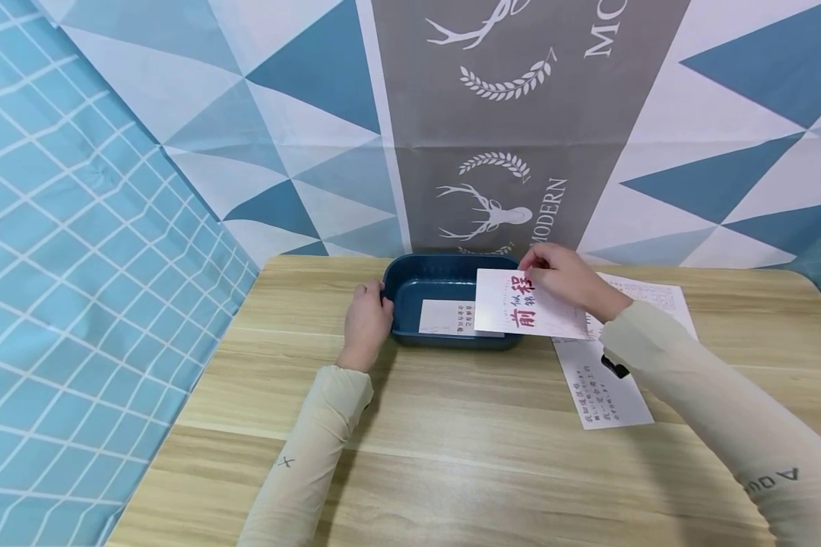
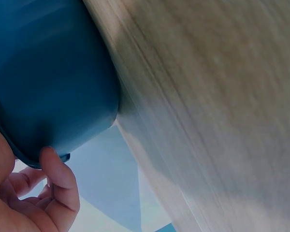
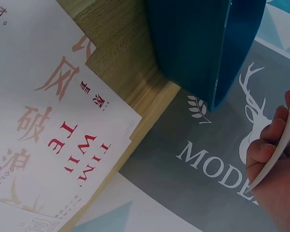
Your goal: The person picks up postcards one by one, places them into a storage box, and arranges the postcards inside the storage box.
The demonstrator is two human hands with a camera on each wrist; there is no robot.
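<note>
A dark blue oblong plastic tub [image 1: 427, 289] stands near the table's back edge. At its left end my left hand [image 1: 367, 323] grips the rim, and the left wrist view shows a fingertip against the outer wall [image 2: 53, 82]. My right hand [image 1: 568, 277] pinches a white card [image 1: 498, 300] with large red and blue characters by its far edge, over the tub's right end. In the right wrist view the held card [image 3: 282, 140] appears nearly edge-on, slightly bent. Inside the tub lies a white card with small dark writing [image 1: 445, 317], partly hidden by the held one.
Right of the tub, several overlapping printed cards [image 1: 609, 403] lie on the wooden table [image 1: 451, 456], partly under my right forearm. A small black object [image 1: 614, 366] shows beside the right sleeve. A patterned cloth [image 1: 301, 91] hangs close behind the table.
</note>
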